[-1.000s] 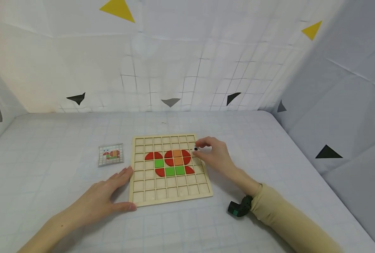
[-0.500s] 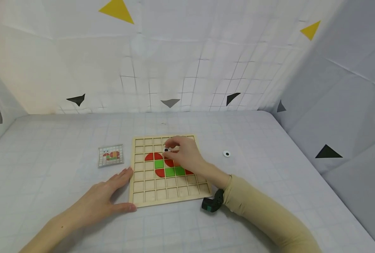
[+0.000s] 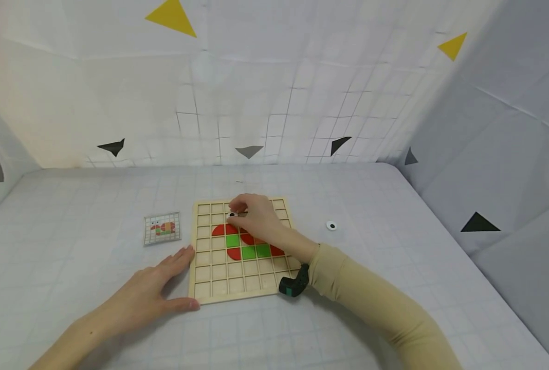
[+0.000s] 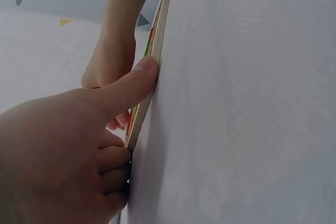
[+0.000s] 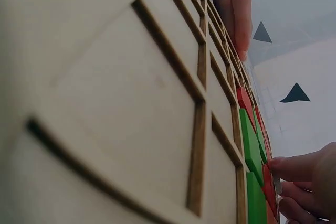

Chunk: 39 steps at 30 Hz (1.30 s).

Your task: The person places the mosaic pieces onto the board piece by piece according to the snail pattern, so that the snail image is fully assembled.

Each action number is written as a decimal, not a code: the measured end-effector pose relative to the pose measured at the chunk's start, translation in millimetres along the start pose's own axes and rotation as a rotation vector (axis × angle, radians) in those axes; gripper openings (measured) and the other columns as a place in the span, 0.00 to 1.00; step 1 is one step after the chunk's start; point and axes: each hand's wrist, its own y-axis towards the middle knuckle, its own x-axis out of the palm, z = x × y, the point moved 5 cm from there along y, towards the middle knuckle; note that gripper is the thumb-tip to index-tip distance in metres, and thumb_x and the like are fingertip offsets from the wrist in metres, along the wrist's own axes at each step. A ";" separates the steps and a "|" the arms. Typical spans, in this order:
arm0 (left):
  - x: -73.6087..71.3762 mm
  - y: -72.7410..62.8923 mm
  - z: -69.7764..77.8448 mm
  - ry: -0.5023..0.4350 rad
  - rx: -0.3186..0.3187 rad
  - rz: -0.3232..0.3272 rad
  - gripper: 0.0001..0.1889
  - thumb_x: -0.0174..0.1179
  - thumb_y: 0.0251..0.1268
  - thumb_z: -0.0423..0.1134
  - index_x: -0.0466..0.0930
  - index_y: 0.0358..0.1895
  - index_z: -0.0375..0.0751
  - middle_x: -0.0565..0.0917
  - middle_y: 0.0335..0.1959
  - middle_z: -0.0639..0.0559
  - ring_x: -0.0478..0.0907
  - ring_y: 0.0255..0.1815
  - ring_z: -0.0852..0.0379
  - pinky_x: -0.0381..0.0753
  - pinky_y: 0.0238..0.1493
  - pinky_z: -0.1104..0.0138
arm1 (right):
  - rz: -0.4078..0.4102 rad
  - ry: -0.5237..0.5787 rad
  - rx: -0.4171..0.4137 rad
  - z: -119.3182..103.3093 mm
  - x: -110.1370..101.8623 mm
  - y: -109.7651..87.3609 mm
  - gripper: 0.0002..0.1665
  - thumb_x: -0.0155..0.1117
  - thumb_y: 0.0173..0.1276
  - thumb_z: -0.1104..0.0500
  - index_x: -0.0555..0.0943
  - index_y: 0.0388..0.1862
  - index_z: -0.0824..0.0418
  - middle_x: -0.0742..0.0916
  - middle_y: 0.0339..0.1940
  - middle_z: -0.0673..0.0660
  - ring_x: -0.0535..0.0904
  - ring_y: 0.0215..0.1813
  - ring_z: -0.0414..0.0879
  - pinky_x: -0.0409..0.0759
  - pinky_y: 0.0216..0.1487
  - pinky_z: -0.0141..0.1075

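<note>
My right hand (image 3: 256,216) pinches a white round eye piece (image 3: 232,215) with a black dot between thumb and fingertips. It is over the upper part of a wooden grid board (image 3: 212,288), just above the red pieces at the left. Red curved pieces (image 3: 218,230) and green square pieces (image 3: 232,241) lie in the board's cells; the right hand hides some others. Along the board's left edge, my left hand (image 3: 149,288) rests with thumb and fingertips touching the side, as the left wrist view also shows at the thumb (image 4: 126,90).
A second eye piece (image 3: 331,225) lies on the table right of the board. Left of the board is a small pattern card (image 3: 162,228) with a coloured figure on a grid. A black wrist camera (image 3: 295,282) hangs by the right sleeve, over the board's lower right corner.
My right hand has carried the eye piece leftward from the board's right edge to above the left red pieces. The second eye piece, hidden at first, now shows. My left hand stays put.
</note>
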 end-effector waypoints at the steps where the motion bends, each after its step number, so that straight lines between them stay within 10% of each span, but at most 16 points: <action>1: 0.2 0.1 0.0 -0.001 0.001 0.000 0.58 0.64 0.47 0.75 0.57 0.79 0.47 0.62 0.78 0.44 0.60 0.76 0.36 0.65 0.70 0.39 | 0.001 -0.004 -0.004 0.3 0.6 0.6 0.15 0.73 0.65 0.57 0.85 0.48 0.62 0.89 0.42 0.53 0.85 0.45 0.45 0.82 0.47 0.30; 24: 0.6 -1.0 -1.5 0.014 -0.004 0.007 0.57 0.64 0.48 0.75 0.57 0.79 0.48 0.62 0.78 0.44 0.61 0.76 0.35 0.64 0.68 0.36 | 0.011 0.036 -0.023 1.3 -3.7 -7.3 0.14 0.72 0.65 0.61 0.85 0.48 0.63 0.89 0.44 0.55 0.85 0.46 0.46 0.83 0.49 0.31; 39: 0.9 0.2 0.6 0.011 -0.019 -0.005 0.58 0.64 0.46 0.75 0.56 0.79 0.49 0.62 0.78 0.44 0.60 0.76 0.35 0.64 0.69 0.36 | 0.126 0.004 0.054 52.2 -65.6 -69.3 0.16 0.75 0.62 0.61 0.85 0.48 0.63 0.89 0.44 0.56 0.84 0.48 0.48 0.83 0.55 0.44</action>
